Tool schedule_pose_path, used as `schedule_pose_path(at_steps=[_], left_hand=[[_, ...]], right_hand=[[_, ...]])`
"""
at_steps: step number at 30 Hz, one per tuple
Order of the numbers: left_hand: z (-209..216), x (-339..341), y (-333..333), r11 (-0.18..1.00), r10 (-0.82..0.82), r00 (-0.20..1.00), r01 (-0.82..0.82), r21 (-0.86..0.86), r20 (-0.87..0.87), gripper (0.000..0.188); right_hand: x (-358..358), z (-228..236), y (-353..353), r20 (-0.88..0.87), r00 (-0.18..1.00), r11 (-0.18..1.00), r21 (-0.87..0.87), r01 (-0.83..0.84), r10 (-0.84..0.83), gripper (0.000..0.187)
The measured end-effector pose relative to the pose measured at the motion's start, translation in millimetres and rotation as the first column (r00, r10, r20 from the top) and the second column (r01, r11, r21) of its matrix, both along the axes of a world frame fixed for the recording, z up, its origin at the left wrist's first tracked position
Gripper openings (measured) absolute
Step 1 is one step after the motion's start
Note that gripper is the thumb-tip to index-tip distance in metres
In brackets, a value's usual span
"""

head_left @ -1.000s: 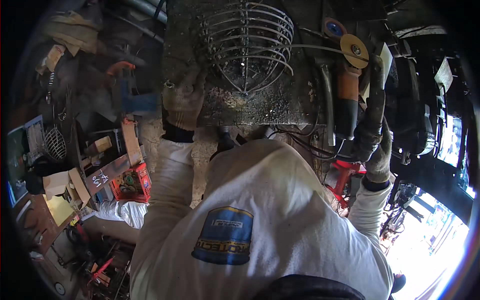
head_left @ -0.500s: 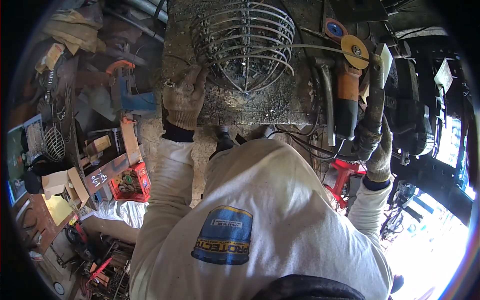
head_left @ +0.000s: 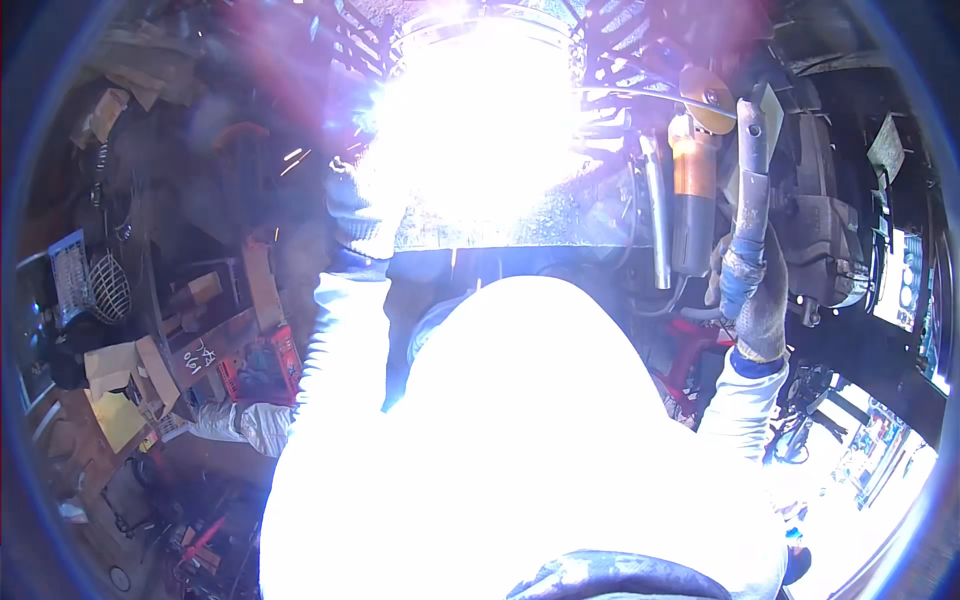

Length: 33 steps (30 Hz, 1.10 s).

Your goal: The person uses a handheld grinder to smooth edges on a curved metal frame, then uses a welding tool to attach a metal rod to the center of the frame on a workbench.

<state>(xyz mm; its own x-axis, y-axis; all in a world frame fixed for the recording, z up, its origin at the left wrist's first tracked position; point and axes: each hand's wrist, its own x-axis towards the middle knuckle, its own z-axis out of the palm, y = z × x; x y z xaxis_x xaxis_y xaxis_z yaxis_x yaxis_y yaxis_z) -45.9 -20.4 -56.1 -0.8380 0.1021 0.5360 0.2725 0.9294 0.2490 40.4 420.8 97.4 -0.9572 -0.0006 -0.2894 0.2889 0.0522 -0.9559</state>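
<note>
A blinding white welding arc (head_left: 485, 115) burns on the workbench (head_left: 540, 225) in front of me. Its glare swallows most of a round-barred wire cage (head_left: 568, 38); only a few curved bars show. My gloved right hand (head_left: 768, 305) is closed around an electrode holder (head_left: 752, 195). From the holder a thin welding rod (head_left: 650, 95) runs left into the glare. My gloved left hand (head_left: 362, 222) is at the bench's left front, beside the cage. Glare hides its fingers. An angle grinder (head_left: 693, 200) with a yellow disc lies just left of the holder.
A steel hammer-like tool (head_left: 656, 215) lies left of the grinder, its upper end lost in glare. Sparks (head_left: 292, 160) fly left of the bench. Lower left are a red crate (head_left: 262, 372) and an opened cardboard box (head_left: 130, 368). A red metal stand (head_left: 695, 352) is below the bench's right.
A bright arc has flared up at the cage, with sparks, whiting out the cage, my left glove and my clothing. The electrode holder has tilted slightly; my left hand stays near the same place.
</note>
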Motion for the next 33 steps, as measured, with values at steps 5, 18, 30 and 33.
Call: schedule_pose_path(at_steps=[5, 18, 30, 33], left_hand=[[0.2, -11.8, 6.9, 0.998, -0.05, 0.998, 0.049, -0.025, -0.034, 0.021], [3.3, 0.6, -0.9, 0.944, -0.082, 0.987, 0.033, -0.329, -0.136, 0.034], [3.4, -10.7, 0.0, 0.957, -0.148, 0.954, 0.071, -0.282, -0.261, 0.024], [7.7, -10.2, 0.9, 0.956, -0.174, 0.945, 0.096, -0.276, -0.277, 0.02]], right_hand=[[15.0, -7.0, 23.1, 0.161, 0.973, 0.78, -0.582, 0.229, -0.165, 0.042], [-13.3, -2.7, 44.3, 0.208, 0.943, 0.271, -0.953, 0.135, 0.261, 0.035], [-18.2, -11.6, 67.2, 0.088, 0.987, 0.703, -0.711, -0.032, 0.134, 0.052], [-15.7, -5.8, 55.1, 0.087, 0.993, 0.933, -0.345, 0.105, -0.08, 0.05]])
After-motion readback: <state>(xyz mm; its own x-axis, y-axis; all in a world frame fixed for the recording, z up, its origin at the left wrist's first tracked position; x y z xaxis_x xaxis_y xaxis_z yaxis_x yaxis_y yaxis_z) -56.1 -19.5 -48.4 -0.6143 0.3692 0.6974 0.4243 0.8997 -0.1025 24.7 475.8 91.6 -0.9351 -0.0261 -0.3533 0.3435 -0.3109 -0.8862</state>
